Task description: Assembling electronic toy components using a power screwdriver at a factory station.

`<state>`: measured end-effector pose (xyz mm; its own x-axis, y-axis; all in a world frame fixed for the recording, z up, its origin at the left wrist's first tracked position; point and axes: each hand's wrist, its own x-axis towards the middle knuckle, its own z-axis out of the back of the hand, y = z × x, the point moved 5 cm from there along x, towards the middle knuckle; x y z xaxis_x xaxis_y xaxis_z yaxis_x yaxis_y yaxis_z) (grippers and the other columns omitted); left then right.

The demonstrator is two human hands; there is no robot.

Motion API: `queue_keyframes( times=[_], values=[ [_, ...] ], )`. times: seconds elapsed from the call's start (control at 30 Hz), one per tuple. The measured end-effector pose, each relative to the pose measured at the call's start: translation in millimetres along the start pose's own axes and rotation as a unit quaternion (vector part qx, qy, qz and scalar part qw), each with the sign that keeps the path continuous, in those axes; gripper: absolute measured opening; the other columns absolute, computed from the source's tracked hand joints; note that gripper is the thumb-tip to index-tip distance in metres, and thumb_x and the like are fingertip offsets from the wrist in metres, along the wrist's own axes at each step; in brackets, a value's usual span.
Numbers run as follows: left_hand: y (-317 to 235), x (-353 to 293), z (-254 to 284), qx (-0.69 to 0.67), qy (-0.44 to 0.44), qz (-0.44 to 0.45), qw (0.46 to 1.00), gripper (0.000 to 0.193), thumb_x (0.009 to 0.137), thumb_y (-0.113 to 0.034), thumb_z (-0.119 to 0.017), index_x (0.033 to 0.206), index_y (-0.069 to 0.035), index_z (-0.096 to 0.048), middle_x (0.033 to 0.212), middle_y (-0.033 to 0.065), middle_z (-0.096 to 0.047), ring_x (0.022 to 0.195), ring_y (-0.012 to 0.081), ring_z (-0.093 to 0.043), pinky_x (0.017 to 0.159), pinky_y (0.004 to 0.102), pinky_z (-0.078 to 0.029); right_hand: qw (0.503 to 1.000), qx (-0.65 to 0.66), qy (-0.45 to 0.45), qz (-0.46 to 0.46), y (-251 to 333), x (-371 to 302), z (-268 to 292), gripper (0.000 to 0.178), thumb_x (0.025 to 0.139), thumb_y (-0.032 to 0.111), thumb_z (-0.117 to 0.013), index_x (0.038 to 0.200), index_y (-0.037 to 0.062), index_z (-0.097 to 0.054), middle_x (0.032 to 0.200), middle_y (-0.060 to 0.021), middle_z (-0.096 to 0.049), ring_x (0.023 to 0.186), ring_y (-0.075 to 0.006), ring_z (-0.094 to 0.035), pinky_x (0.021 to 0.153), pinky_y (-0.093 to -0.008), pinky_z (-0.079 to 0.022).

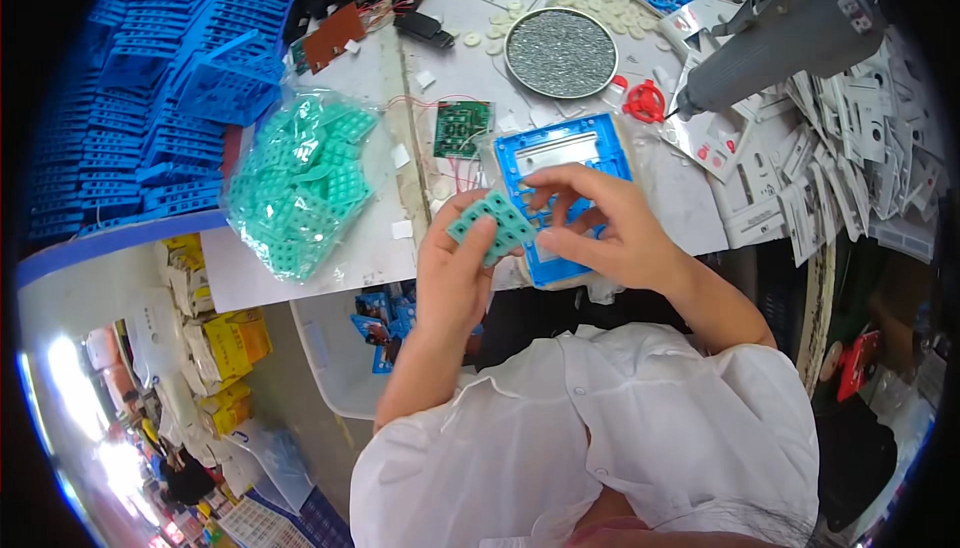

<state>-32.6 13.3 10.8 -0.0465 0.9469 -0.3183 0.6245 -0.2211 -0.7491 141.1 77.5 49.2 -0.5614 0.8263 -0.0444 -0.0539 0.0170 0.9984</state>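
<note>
A mint-green rubber keypad (508,225) with rows of raised buttons is pinched between the thumb and fingers of my left hand (455,266). My right hand (615,233) hovers just right of the keypad, thumb and fingers curved and apart, with nothing visible between them. Below it lies a blue plastic housing (606,135), like a calculator shell, with a silvery window strip; my hands cover part of it. A green circuit board (463,130) with thin red wires rests just beyond my left hand.
A clear bag of green keypads (300,183) lies left, beside stacked blue housings (150,78). Ahead stands a round dish of small metal screws (560,53). A grey power screwdriver (780,48) hangs at right, near a red ring-shaped part (645,100) and white panels (840,158).
</note>
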Motion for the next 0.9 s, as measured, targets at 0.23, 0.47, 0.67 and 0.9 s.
queue_keyframes(
  times=[0.23, 0.47, 0.67, 0.9],
  values=[
    [-17.1, -16.0, -23.7, 0.467, 0.045, -0.479, 0.742, 0.038, 0.064, 0.008, -0.079, 0.094, -0.005, -0.061, 0.106, 0.0159, -0.066, 0.098, 0.033, -0.065, 0.084, 0.0421, -0.053, 0.902, -0.226, -0.027, 0.368, 7.3, -15.6, -3.8, 0.035, 0.07, -0.002, -0.081, 0.103, 0.0053, -0.072, 0.104, -0.0066, -0.067, 0.087, -0.0239, -0.065, 0.075, -0.037, -0.055],
    [-8.0, -22.0, -23.0, 0.502, 0.077, -0.504, 0.698, 0.042, 0.064, 0.007, -0.081, 0.096, -0.007, -0.06, 0.109, 0.0147, -0.066, 0.1, 0.0337, -0.065, 0.083, 0.0425, -0.054, 0.874, -0.25, -0.062, 0.412, 6.5, -34.1, -4.7, 0.042, 0.06, -0.001, -0.084, 0.099, 0.0062, -0.073, 0.104, -0.0071, -0.068, 0.089, -0.0292, -0.064, 0.075, -0.0372, -0.054],
    [-0.4, -20.5, -18.3, 0.399, 0.062, -0.392, 0.826, 0.038, 0.071, 0.007, -0.079, 0.101, -0.005, -0.059, 0.114, 0.0151, -0.066, 0.103, 0.0312, -0.065, 0.086, 0.0422, -0.054, 0.898, -0.203, -0.029, 0.389, 1.6, -37.7, -2.4, 0.041, 0.064, -0.004, -0.082, 0.102, 0.0051, -0.072, 0.104, -0.0081, -0.067, 0.09, -0.0291, -0.065, 0.075, -0.0375, -0.053],
    [6.7, -33.3, -13.0, 0.441, 0.175, -0.196, 0.858, 0.035, 0.081, 0.002, -0.079, 0.109, 0.0, -0.059, 0.099, 0.0114, -0.069, 0.089, 0.0199, -0.071, 0.078, 0.0294, -0.055, 0.957, -0.224, 0.008, 0.186, 11.2, -36.2, 2.2, 0.059, 0.075, 0.003, -0.079, 0.131, 0.0066, -0.061, 0.104, -0.0094, -0.07, 0.088, -0.0317, -0.066, 0.077, -0.0384, -0.053]
  ],
)
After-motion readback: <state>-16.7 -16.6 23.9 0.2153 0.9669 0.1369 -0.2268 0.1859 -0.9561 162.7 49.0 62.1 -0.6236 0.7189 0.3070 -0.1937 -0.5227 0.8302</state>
